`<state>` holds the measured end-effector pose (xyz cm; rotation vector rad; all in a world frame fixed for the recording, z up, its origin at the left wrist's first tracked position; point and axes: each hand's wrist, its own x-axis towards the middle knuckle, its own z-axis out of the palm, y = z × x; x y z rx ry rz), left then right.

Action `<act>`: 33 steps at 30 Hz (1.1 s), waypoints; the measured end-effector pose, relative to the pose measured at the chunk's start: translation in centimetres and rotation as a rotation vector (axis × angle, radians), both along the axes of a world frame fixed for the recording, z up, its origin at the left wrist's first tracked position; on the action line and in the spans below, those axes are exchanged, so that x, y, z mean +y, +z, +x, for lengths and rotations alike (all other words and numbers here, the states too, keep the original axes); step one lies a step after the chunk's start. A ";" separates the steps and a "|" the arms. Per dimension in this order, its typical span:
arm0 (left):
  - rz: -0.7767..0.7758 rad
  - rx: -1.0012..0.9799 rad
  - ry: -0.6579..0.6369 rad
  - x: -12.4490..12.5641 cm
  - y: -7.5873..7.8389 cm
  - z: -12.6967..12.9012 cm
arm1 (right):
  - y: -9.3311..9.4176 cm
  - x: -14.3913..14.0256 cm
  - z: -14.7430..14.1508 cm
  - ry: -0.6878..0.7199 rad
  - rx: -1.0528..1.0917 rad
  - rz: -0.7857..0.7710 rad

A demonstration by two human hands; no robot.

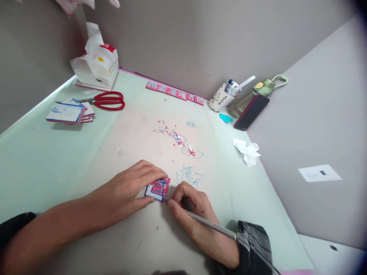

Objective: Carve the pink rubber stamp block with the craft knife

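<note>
Hands, two: left hand (130,191) pinning one red-blue card (158,189) flat, right hand (190,206) gripping one thin knife (210,224) at card's edge; one pair of scissors (107,100) lying well beyond card

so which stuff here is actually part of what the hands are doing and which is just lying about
In use:
left hand pressing down the small red and blue paper piece
right hand gripping the thin metal tool

Lying about:
red scissors
stack of cards
tissue pack
crumpled tissue
phone
pen cup
</note>
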<state>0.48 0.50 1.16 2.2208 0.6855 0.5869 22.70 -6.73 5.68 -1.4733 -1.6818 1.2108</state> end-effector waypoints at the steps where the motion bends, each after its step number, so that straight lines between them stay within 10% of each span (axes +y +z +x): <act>1: 0.010 0.003 0.006 -0.1 0.0 0.1 | 0.0 0.0 0.0 -0.006 -0.009 0.002; 33: -0.009 -0.010 0.122 -0.6 0.4 0.5 | 0.3 0.2 0.2 0.155 -0.077 0.138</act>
